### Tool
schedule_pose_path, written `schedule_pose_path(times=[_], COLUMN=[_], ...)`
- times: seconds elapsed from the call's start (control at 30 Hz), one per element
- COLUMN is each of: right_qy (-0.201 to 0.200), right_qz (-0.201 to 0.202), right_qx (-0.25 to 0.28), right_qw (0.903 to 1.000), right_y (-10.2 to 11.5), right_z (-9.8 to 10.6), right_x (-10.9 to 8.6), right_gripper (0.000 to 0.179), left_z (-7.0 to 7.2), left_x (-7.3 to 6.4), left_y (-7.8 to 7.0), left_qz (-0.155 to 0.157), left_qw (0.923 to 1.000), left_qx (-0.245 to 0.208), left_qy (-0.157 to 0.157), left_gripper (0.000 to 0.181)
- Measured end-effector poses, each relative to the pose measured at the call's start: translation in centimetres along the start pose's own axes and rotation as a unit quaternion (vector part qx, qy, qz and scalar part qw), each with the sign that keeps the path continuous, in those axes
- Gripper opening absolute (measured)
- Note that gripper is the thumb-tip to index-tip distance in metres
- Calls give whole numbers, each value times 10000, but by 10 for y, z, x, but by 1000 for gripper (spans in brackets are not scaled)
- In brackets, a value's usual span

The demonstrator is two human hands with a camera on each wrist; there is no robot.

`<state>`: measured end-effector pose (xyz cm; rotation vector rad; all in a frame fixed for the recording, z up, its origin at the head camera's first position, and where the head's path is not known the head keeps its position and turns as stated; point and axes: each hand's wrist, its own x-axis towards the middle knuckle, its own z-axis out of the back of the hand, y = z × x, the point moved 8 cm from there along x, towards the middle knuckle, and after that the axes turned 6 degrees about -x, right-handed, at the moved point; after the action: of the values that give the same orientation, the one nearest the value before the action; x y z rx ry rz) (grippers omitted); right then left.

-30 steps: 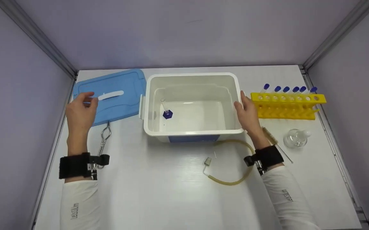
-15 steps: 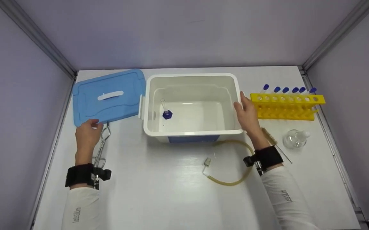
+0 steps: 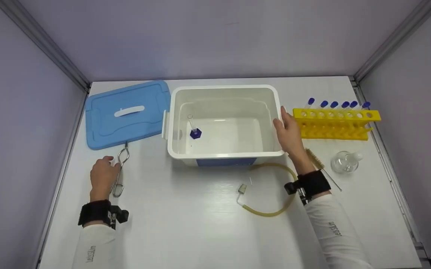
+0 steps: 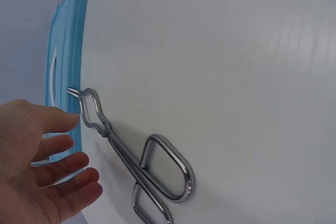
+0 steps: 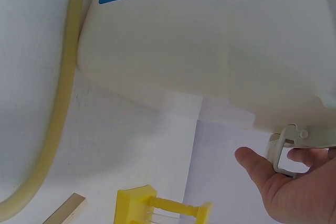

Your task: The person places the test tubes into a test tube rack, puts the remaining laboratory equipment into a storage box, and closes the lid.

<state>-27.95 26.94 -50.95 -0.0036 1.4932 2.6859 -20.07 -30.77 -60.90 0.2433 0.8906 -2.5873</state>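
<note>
My left hand (image 3: 103, 175) is beside metal crucible tongs (image 4: 106, 131) on the table's left. Its fingers are loosely bent, and nothing is in its grasp in the left wrist view. The tongs' tip lies against the edge of the blue lid (image 3: 140, 123). My right hand (image 3: 289, 136) holds the right side of a white plastic box (image 3: 223, 155). In the right wrist view its thumb and fingers lie either side of the box's side latch (image 5: 281, 150). Inside the box, toward its left, stands a small measuring cylinder with a purple hexagonal base (image 3: 195, 133).
To the right are a yellow test tube rack (image 3: 335, 125) with several blue-capped tubes, a glass bottle (image 3: 344, 162) and a tube brush (image 3: 315, 158). In front of the box a yellowish rubber tube (image 3: 267, 214) curves toward a stopper (image 3: 242, 188).
My left hand has moved from over the lid down toward the front, coming beside the tongs. The right hand stays on the box, which has not moved.
</note>
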Motion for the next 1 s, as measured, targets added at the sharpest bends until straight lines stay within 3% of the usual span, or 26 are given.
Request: schedule_pose_path(times=[0.23,0.7,1.0], right_qy=[-30,6,-80], right_qz=[25,-18,61], right_qx=[83,83,36], right_qw=[10000,10000,9999], right_y=[0,-3,-1], right_z=[-1,-2,-1], right_x=[0,3,1], right_gripper=[56,56,56], left_z=[-8,-15,-17], left_x=[0,1,4], left_y=[6,-4,-9], left_qz=[-9,-574,-512], left_qw=[9995,9945,9941], left_qx=[290,870,953], left_qy=[100,-125,-121], left_gripper=[50,33,24])
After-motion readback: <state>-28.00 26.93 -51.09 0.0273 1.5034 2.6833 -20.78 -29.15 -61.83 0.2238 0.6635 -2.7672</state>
